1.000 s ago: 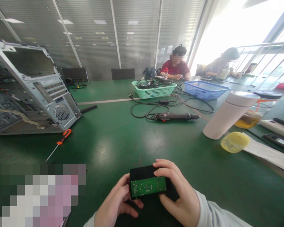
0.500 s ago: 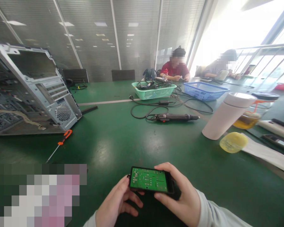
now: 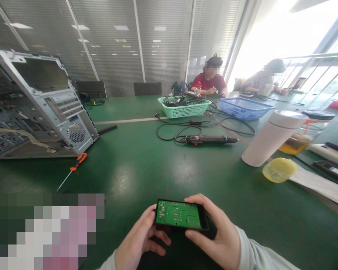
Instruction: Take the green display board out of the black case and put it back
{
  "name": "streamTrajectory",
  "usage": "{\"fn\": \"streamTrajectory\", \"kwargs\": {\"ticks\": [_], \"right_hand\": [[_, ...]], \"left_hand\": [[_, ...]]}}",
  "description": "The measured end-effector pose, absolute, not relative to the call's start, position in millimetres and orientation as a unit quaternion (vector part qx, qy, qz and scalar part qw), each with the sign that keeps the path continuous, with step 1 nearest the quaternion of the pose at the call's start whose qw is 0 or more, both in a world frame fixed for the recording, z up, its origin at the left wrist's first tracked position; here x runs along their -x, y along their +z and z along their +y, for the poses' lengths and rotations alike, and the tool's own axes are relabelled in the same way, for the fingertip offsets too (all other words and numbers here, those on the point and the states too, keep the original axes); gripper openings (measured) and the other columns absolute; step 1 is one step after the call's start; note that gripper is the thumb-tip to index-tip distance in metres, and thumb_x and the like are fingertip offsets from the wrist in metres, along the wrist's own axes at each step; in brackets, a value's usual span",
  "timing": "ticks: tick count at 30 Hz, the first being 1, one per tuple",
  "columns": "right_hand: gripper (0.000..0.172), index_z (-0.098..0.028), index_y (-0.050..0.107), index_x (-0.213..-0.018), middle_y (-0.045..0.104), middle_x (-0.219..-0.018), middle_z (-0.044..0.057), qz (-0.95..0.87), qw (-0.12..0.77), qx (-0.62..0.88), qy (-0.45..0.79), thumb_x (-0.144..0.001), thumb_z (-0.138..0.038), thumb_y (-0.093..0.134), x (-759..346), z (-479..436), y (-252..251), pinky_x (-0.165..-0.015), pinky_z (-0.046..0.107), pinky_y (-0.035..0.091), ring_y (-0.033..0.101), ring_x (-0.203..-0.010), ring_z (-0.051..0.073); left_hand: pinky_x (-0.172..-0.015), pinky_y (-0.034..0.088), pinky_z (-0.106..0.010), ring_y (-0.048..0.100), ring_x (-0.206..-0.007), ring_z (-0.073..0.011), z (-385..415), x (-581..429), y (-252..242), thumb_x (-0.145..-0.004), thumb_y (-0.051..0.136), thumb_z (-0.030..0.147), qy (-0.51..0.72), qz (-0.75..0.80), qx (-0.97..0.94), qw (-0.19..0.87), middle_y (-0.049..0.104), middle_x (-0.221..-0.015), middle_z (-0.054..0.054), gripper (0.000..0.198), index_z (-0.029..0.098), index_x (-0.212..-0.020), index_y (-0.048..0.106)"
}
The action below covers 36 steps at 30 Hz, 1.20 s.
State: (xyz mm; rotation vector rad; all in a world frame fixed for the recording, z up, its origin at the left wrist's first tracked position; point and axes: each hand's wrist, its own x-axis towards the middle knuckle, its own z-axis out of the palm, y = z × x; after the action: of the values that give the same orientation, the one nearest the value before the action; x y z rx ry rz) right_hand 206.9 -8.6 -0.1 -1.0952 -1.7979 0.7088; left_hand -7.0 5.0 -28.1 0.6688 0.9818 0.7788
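Note:
I hold a small black box with a green circuit board [image 3: 178, 214] showing on its upper face, low in the middle of the view. My left hand [image 3: 138, 243] grips its left end, thumb on the edge and fingers curled beneath. Around its right end my right hand [image 3: 215, 232] is wrapped, fingers over the far side and thumb on the near side. The board side faces up toward me, just above the green table [image 3: 146, 168].
An open computer case [image 3: 36, 105] lies at the left with an orange-handled screwdriver [image 3: 73, 168] beside it. An electric screwdriver [image 3: 208, 140] with cables, green [image 3: 183, 108] and blue baskets [image 3: 242, 108] sit further back. A white bottle [image 3: 270, 138] and yellow lid [image 3: 278, 170] are right. Two people sit at the far end.
The black box has been tipped so that its green board, first facing me edge-on, now lies face up. Both hands kept their grip.

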Motion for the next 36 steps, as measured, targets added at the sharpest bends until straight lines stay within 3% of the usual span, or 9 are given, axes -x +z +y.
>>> {"fn": "streamTrajectory", "kwargs": {"ticks": [12, 17, 21, 25, 30, 36], "right_hand": [[0.037, -0.026, 0.052, -0.116, 0.063, -0.106, 0.000, -0.706, 0.441, 0.458, 0.311, -0.080, -0.024, 0.059, -204, -12, 1, -0.082, 0.025, 0.048, 0.060, -0.095, 0.017], [0.035, -0.026, 0.056, -0.115, 0.064, -0.106, 0.001, -0.672, 0.426, 0.479, 0.372, -0.082, -0.036, 0.061, -205, -13, 2, -0.080, 0.028, 0.046, 0.060, -0.093, 0.020], [0.036, -0.024, 0.065, -0.108, 0.067, -0.106, 0.005, -0.646, 0.388, 0.511, 0.414, -0.082, -0.048, 0.058, -208, -12, 2, -0.084, 0.038, 0.044, 0.060, -0.098, 0.027], [0.039, -0.023, 0.069, -0.104, 0.068, -0.105, 0.007, -0.629, 0.366, 0.532, 0.432, -0.081, -0.052, 0.056, -208, -10, 4, -0.084, 0.041, 0.044, 0.059, -0.098, 0.029], [0.036, -0.025, 0.068, -0.105, 0.069, -0.100, 0.004, -0.643, 0.364, 0.534, 0.411, -0.079, -0.047, 0.059, -206, -9, 9, -0.082, 0.038, 0.044, 0.061, -0.090, 0.026], [0.033, -0.024, 0.066, -0.106, 0.069, -0.101, 0.003, -0.651, 0.379, 0.516, 0.409, -0.080, -0.042, 0.059, -205, -9, 9, -0.081, 0.034, 0.047, 0.062, -0.091, 0.023]], "left_hand": [[-0.044, 0.049, -0.021, 0.068, -0.058, -0.0173, 9, 6, -24, -0.072, 0.064, 0.065, 0.335, 0.452, -0.314, 0.765, 0.071, -0.070, 0.000, 0.052, 0.022, -0.101, 0.056], [-0.043, 0.051, -0.021, 0.069, -0.066, -0.0200, 10, 11, -28, -0.065, 0.066, 0.070, 0.319, 0.444, -0.337, 0.767, 0.072, -0.073, -0.001, 0.056, 0.021, -0.092, 0.061], [-0.045, 0.050, -0.021, 0.067, -0.063, -0.0180, 3, 8, -29, -0.078, 0.056, 0.068, 0.340, 0.460, -0.381, 0.727, 0.069, -0.065, -0.001, 0.052, 0.017, -0.085, 0.066], [-0.048, 0.051, -0.023, 0.066, -0.063, -0.0182, -3, 3, -19, -0.078, 0.054, 0.070, 0.359, 0.474, -0.398, 0.698, 0.068, -0.066, -0.002, 0.056, 0.017, -0.089, 0.068], [-0.047, 0.048, -0.019, 0.065, -0.065, -0.0154, -6, 1, -5, -0.063, 0.073, 0.065, 0.376, 0.451, -0.431, 0.686, 0.068, -0.076, 0.000, 0.060, 0.019, -0.101, 0.065], [-0.054, 0.049, -0.020, 0.065, -0.075, -0.0152, -8, 4, -2, -0.071, 0.073, 0.058, 0.350, 0.437, -0.469, 0.683, 0.070, -0.098, -0.003, 0.055, 0.024, -0.112, 0.062]]}}
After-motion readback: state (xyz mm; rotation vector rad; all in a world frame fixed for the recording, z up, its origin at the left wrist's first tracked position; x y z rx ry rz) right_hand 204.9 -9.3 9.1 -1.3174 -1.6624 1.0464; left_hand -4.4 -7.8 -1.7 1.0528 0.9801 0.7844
